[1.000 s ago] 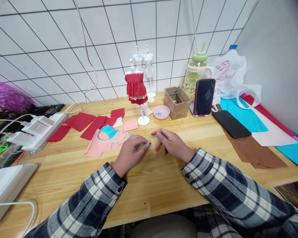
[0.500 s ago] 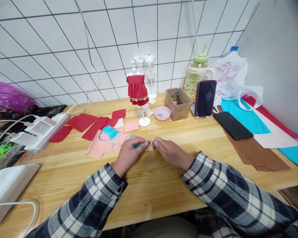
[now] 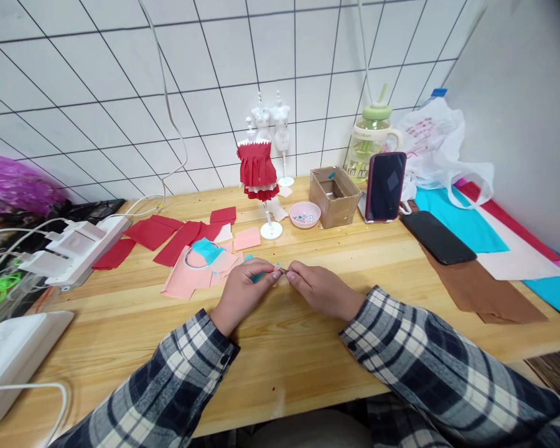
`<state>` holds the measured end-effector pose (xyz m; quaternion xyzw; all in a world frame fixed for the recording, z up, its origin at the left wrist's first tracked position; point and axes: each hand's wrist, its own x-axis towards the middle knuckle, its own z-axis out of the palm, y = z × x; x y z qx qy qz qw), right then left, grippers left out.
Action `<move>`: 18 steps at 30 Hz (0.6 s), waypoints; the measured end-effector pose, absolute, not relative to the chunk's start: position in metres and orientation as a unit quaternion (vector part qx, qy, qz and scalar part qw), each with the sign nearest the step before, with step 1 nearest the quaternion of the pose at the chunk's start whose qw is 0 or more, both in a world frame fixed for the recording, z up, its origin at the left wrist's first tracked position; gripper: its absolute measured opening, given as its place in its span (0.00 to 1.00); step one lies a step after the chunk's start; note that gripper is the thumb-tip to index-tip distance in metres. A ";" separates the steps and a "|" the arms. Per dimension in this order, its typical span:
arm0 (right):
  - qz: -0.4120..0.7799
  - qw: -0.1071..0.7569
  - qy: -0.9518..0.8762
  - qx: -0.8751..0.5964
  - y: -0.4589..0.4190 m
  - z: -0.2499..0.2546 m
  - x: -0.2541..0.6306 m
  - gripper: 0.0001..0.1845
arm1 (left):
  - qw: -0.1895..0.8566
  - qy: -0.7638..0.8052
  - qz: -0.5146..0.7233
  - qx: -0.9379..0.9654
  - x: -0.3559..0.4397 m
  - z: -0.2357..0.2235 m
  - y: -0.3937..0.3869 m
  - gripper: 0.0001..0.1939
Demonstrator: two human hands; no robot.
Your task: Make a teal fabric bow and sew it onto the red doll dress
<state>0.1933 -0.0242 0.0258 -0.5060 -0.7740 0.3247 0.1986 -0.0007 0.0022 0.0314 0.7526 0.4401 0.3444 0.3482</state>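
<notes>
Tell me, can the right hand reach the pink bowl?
Probably yes: the pink bowl sits just beyond the right hand, with nothing tall between them. But that hand seems to pinch a thin thing, so it might need freeing first.

Wooden table (image 3: 289, 367), red cloth pieces (image 3: 177, 244), pink bowl (image 3: 305, 225), cardboard box (image 3: 341, 210)

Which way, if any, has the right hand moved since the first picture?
Yes: the right hand is slightly lower in the view, farther from the pink bowl.
</notes>
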 end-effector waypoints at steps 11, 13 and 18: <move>0.351 0.199 -0.779 -0.480 -0.022 0.025 0.196 0.15 | 0.402 0.433 0.332 0.735 0.000 0.032 0.001 0.12; 0.361 0.198 -0.782 -0.468 -0.021 0.026 0.198 0.15 | 0.432 0.431 0.321 0.724 -0.001 0.033 0.002 0.13; 0.373 0.190 -0.786 -0.454 -0.019 0.026 0.200 0.14 | 0.446 0.421 0.296 0.732 -0.003 0.032 0.005 0.12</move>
